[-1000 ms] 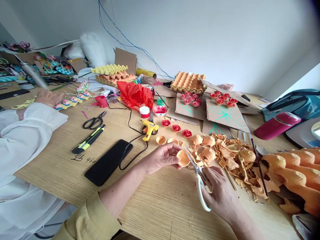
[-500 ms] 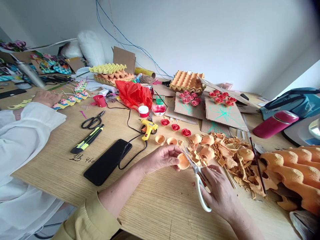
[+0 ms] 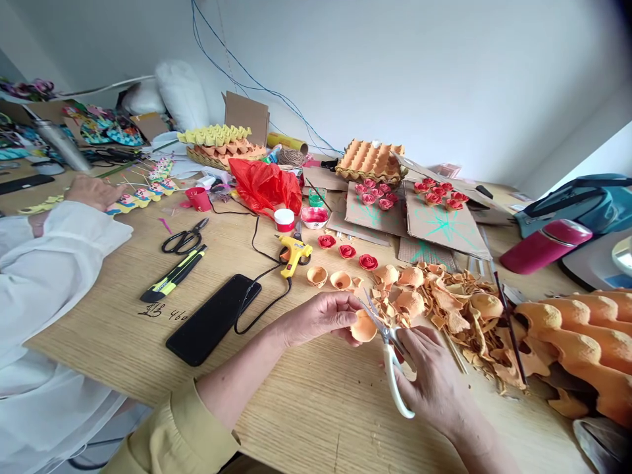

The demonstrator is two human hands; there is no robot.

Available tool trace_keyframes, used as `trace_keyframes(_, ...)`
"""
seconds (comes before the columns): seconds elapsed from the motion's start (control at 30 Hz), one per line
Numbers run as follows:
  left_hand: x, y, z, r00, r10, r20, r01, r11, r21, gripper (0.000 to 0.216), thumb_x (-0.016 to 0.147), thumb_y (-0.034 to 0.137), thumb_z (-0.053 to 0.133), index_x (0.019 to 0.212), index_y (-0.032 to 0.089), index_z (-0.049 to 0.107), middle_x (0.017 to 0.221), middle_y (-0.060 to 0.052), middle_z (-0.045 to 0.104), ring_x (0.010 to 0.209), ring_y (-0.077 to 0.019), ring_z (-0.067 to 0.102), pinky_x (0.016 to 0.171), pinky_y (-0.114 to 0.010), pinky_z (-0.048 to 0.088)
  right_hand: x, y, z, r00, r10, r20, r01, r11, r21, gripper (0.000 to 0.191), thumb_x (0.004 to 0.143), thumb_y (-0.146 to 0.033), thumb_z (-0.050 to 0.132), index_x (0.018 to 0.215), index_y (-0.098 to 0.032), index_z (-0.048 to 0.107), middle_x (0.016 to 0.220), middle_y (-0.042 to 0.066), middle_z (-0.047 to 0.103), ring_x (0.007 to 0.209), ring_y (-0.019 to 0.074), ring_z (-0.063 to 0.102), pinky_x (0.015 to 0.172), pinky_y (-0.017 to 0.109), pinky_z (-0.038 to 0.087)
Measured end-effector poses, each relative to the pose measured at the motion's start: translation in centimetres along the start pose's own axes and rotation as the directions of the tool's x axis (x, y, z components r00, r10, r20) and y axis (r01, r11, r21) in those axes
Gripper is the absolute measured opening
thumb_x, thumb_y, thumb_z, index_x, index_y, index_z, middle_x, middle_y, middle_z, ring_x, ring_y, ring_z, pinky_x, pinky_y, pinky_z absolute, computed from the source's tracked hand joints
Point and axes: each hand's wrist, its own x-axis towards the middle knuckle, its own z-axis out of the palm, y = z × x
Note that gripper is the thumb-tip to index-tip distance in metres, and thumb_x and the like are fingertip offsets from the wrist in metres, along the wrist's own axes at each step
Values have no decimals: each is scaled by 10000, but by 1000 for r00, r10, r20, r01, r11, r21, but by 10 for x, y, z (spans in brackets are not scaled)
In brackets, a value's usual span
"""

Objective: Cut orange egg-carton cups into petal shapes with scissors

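Between thumb and fingers, my left hand point(image 3: 328, 317) pinches a small orange egg-carton cup point(image 3: 364, 326) with its hollow side towards me. My right hand point(image 3: 428, 374) is wrapped round the white handles of a pair of scissors point(image 3: 396, 382). The blades are parted and lie at the cup's upper right rim. Just behind are two more cut cups point(image 3: 316, 276) and three red paper-pulp roses point(image 3: 347, 251) in a slanting row. Orange carton scraps point(image 3: 451, 306) are heaped to the right of my hands.
A glue gun point(image 3: 295, 255), a phone point(image 3: 213, 319), a utility knife point(image 3: 174, 273) and black scissors point(image 3: 185, 237) lie left. Orange egg trays point(image 3: 582, 329) and a pink flask point(image 3: 546, 245) stand right. Cardboard with red roses point(image 3: 444, 220) lies behind. At far left is a co-worker's hand point(image 3: 93, 192).
The cup in my left hand has turned slightly and sits a little lower. The scissor blades have shifted slightly, up and left. Other things stay in place.
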Motion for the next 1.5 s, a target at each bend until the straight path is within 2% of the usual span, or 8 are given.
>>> trace_keyframes(0.3, 0, -5, -5, 999, -37, -28, 36, 998, -61, 329, 844, 406, 734, 1041, 147, 687, 897, -51, 663, 720, -134, 670, 691, -286, 573, -3, 5, 1, 1000, 0, -1, 0, 1000, 19, 307, 989, -299, 497, 737, -248, 329, 627, -30, 487, 620, 166, 512, 628, 287, 417)
trace_keyframes(0.5, -3, 0, -2, 999, -15, -32, 11, 992, -129, 467, 858, 315, 732, 1302, 237, 606, 1044, -48, 644, 805, -155, 714, 821, -332, 559, -4, 17, 0, 978, 199, -67, -200, 980, -12, 343, 985, -417, 476, 703, -244, 388, 583, -33, 468, 563, 158, 483, 561, 270, 407)
trace_keyframes(0.6, -3, 0, -1, 1000, -2, -24, -2, 988, -153, 470, 852, 281, 741, 1299, 227, 607, 1064, -62, 655, 901, -176, 711, 874, -338, 545, -1, 14, -5, 954, 300, -3, -300, 952, 66, 320, 981, -424, 455, 726, -231, 469, 613, -22, 525, 582, 156, 521, 549, 259, 427)
trace_keyframes(0.7, -2, -2, -2, 1000, 4, -26, -8, 991, -130, 420, 857, 279, 738, 1254, 216, 615, 1001, -61, 679, 877, -173, 712, 814, -303, 547, 1, 9, -9, 946, 320, 41, -323, 942, 96, 322, 967, -442, 462, 740, -221, 519, 633, -13, 565, 589, 158, 543, 547, 262, 442)
trace_keyframes(0.8, -1, -3, -3, 1000, 8, -27, -11, 993, -114, 420, 860, 280, 737, 1252, 209, 605, 907, -56, 697, 784, -143, 701, 732, -258, 538, 0, 7, -9, 952, 304, 41, -306, 946, 106, 320, 960, -441, 478, 738, -218, 532, 631, -12, 569, 586, 160, 543, 542, 271, 445)
trace_keyframes(0.97, -2, -1, -4, 1000, -29, 11, 30, 993, -117, 501, 871, 300, 725, 1335, 199, 565, 880, -56, 701, 778, -142, 702, 750, -266, 544, -2, 7, -9, 974, 226, 10, -226, 967, 119, 314, 967, -419, 507, 725, -221, 524, 662, 1, 582, 647, 178, 558, 579, 287, 470)
trace_keyframes(1.17, -3, -3, -4, 1000, -21, -7, 19, 983, -181, 442, 842, 392, 745, 1207, 179, 613, 872, -73, 722, 773, -185, 728, 743, -312, 564, 1, 0, -12, 993, 120, 12, -120, 985, 125, 234, 956, -339, 516, 749, -230, 509, 670, 1, 590, 659, 186, 568, 627, 308, 502)
trace_keyframes(1.5, -1, -11, -8, 999, -3, -45, -6, 980, -199, 355, 850, 404, 731, 1097, 156, 669, 818, -38, 687, 652, -139, 679, 639, -275, 556, -2, 4, -9, 997, 18, 72, -23, 997, 72, 227, 911, -250, 564, 753, -240, 401, 714, -9, 557, 702, 189, 550, 728, 343, 463)
